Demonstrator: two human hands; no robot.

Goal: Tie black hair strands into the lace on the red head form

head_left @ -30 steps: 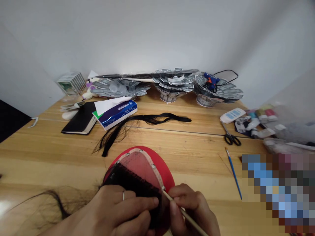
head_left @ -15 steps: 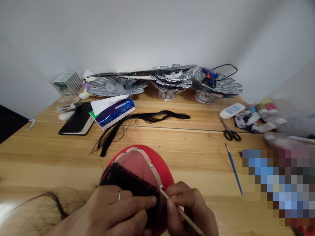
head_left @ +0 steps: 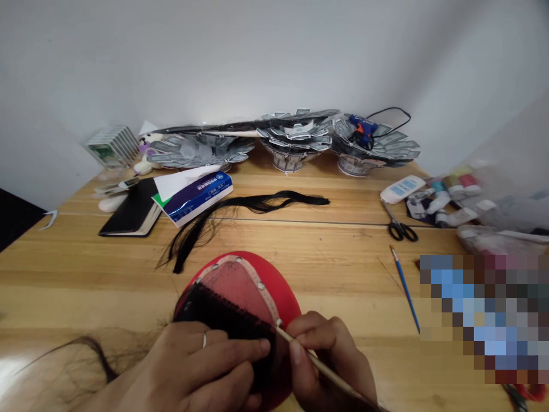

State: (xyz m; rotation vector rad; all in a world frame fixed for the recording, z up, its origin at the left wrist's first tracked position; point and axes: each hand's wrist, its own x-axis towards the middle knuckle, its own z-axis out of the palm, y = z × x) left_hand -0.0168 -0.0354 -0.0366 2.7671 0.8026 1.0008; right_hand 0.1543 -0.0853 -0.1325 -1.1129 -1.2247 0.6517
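A red rounded head form (head_left: pixel 285 283) stands before me with a wig cap of sheer mesh (head_left: pixel 231 289) over it. A pale band (head_left: pixel 266 298) fixed with several round silver pins edges the mesh. Black hair (head_left: pixel 214 315) covers the cap's lower left in a dense row. Over that hair lies my left hand (head_left: pixel 206 366), a ring on one finger, its index finger pressed along the hair and the others curled. My right hand (head_left: pixel 330 355) pinches a slim wooden-handled needle (head_left: pixel 319 366); its tip meets the mesh by the band's right end. The fine tip is too small to make out.
Loose black hair (head_left: pixel 257 201) lies across the wooden table. Beyond it are a tissue pack (head_left: pixel 197 197), a black notebook (head_left: pixel 131 209) and silvery flower-shaped stands (head_left: pixel 295 143). Scissors (head_left: pixel 401 229), a blue brush (head_left: pixel 405 289) and small bottles (head_left: pixel 454 191) are at the right.
The view has shifted slightly. My right hand has tilted the needle a little, its tip staying by the band's lower end. My left hand keeps its place on the hair.
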